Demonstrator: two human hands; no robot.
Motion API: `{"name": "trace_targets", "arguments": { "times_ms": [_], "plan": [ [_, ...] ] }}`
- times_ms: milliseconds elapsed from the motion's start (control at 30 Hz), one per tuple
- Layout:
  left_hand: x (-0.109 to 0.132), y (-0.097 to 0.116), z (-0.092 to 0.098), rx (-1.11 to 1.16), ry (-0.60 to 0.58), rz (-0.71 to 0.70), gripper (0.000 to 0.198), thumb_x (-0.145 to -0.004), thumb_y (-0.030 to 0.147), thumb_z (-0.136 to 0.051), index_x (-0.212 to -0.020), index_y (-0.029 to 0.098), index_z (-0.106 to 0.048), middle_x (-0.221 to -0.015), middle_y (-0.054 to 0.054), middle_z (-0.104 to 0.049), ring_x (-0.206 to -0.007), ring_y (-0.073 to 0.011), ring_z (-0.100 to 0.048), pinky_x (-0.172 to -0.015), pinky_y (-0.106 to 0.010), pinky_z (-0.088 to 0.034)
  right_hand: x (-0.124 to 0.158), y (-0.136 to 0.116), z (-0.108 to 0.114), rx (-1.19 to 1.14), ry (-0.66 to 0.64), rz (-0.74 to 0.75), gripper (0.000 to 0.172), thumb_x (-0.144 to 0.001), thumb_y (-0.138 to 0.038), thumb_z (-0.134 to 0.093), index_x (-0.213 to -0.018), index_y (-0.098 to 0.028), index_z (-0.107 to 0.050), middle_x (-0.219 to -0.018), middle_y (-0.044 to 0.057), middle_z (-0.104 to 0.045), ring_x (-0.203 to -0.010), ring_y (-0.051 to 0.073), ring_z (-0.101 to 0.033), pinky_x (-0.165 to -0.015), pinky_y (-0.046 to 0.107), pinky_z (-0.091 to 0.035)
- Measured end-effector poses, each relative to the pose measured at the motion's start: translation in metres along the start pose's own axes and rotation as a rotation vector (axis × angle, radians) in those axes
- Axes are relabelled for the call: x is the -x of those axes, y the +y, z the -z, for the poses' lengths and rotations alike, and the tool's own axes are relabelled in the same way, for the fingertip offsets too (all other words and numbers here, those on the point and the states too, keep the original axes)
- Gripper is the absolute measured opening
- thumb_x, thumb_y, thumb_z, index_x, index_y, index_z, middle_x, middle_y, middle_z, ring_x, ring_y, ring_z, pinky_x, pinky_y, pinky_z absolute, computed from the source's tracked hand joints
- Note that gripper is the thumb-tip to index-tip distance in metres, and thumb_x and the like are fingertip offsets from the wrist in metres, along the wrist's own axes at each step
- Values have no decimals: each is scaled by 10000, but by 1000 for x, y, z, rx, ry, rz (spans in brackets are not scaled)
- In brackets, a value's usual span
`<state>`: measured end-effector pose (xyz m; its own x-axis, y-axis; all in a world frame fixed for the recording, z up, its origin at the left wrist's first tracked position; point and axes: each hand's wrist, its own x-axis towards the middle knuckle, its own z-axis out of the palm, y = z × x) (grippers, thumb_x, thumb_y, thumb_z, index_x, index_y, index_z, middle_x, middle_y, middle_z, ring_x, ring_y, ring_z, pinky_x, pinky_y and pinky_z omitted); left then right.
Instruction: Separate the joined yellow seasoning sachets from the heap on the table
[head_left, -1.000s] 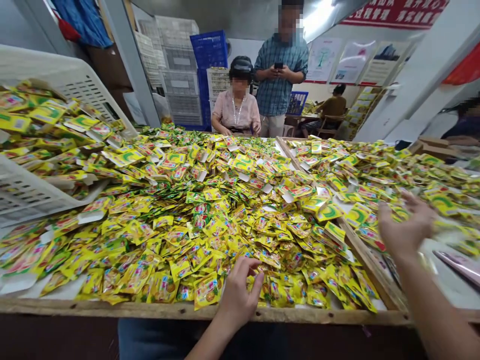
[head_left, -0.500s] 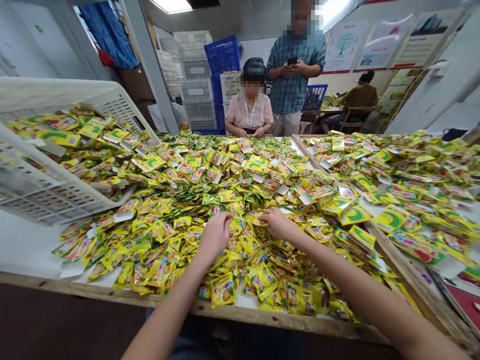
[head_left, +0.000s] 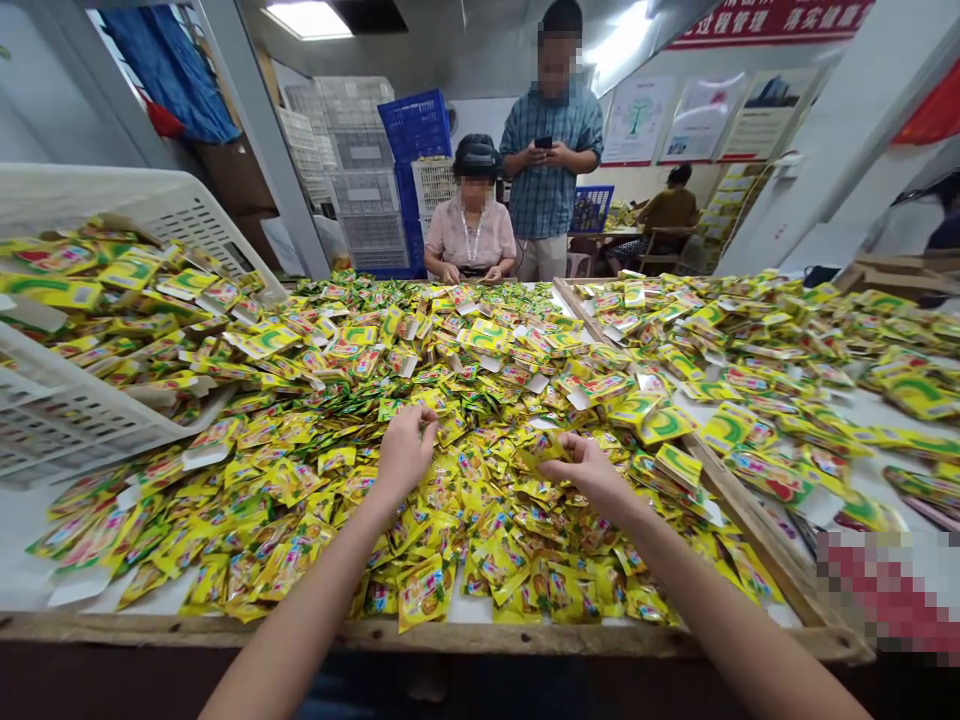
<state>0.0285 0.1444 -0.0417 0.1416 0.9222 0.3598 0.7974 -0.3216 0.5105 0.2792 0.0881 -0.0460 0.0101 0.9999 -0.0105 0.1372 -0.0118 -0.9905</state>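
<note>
Yellow sachets (head_left: 487, 550) lie in a loose heap across the table before me, with flat yellow-green card boxes (head_left: 487, 335) strewn among them farther back. My right hand (head_left: 592, 475) pinches a small yellow sachet (head_left: 546, 450) between thumb and fingers, just over the heap. To its left, my left hand (head_left: 406, 450) hovers above the sachets with thumb and fingertips drawn together. Whatever it may hold there is too small to make out.
A white plastic crate (head_left: 225, 235) lies tipped at the left, spilling boxes. Wooden strips (head_left: 720, 490) edge and divide the table, with more boxes at the right. Across from me one person (head_left: 471, 235) sits and another (head_left: 551, 150) stands with a phone.
My view has turned a little to the right. The right hand has lifted a sachet slightly from the heap. The left hand stays over the pile, fingers still together.
</note>
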Motion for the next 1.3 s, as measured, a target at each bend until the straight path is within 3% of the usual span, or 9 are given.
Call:
{"name": "trace_targets", "arguments": {
  "times_ms": [133, 233, 400, 533, 667, 900, 1067, 1167, 1300],
  "plan": [
    [44, 21, -1, -18, 211, -439, 174, -869, 239, -484, -923, 249, -649, -948, -51, -722, -931, -210, -645, -871, -373, -459, 15, -7, -12, -242, -31, -79, 554, -546, -293, -780, -1042, -232, -541, -713, -43, -650, -594, 138, -607, -576, 297, -531],
    [69, 33, -5, -76, 264, -848, 203, -865, 194, -519, -958, 304, -661, -884, -13, -742, -821, -190, -680, -773, -345, -506, 22, -8, -24, -452, -30, -123, 451, -480, -261, -839, -853, -205, -591, -680, -42, -660, -583, 114, -598, -583, 253, -512],
    [71, 43, -9, -136, 95, -846, 215, -896, 230, -484, -941, 306, -680, -879, -20, -747, -789, -181, -697, -741, -331, -541, 29, -8, -31, -544, -43, -172, 397, -498, -378, -857, -727, -192, -593, -657, -27, -676, -561, 110, -610, -538, 222, -489],
    [62, 51, -15, -191, 207, -1036, 243, -895, 146, -457, -985, 257, -654, -904, -34, -744, -831, -179, -697, -750, -313, -535, 34, -10, -26, -625, -157, -255, 398, -548, -499, -814, -742, -192, -651, -701, 8, -709, -624, 144, -652, -570, 252, -532],
    [46, 64, -31, -142, 284, -1217, 202, -907, 139, -438, -952, 199, -626, -860, -22, -734, -807, -157, -681, -744, -287, -526, 33, -3, -8, -569, -20, -164, 391, -525, -455, -842, -761, -187, -681, -727, 14, -736, -680, 155, -680, -654, 255, -550],
    [-50, 137, -114, 47, -129, -607, 291, -910, 298, -489, -1164, 166, -536, -1126, -116, -641, -1076, -202, -598, -916, -345, -494, 55, 17, 58, -561, 587, -38, 409, -532, -365, -862, -855, -183, -690, -813, 36, -763, -742, 214, -714, -702, 314, -574],
    [-96, 179, -178, 9, -198, -504, 420, -824, 126, -570, -1233, 69, -495, -1124, -228, -621, -1071, -323, -606, -846, -467, -511, 89, 17, 72, -556, 584, -130, 374, -549, -364, -857, -833, -174, -707, -788, 63, -762, -746, 248, -720, -678, 338, -585],
    [-95, 168, -172, 22, -207, -566, 332, -833, 3, -443, -1123, 97, -575, -1023, -176, -678, -1014, -263, -643, -847, -420, -510, 97, 11, 76, -552, 562, -150, 350, -534, -357, -868, -798, -187, -714, -738, 42, -755, -684, 213, -713, -647, 299, -580],
    [-70, 127, -116, 60, -180, -799, 305, -854, 28, -449, -1026, 211, -623, -1132, -31, -684, -1180, -164, -550, -1062, -389, -352, 88, -3, 72, -561, 392, -109, 305, -544, -358, -866, -761, -199, -722, -724, 25, -747, -689, 179, -701, -683, 275, -573]
  ]
}}
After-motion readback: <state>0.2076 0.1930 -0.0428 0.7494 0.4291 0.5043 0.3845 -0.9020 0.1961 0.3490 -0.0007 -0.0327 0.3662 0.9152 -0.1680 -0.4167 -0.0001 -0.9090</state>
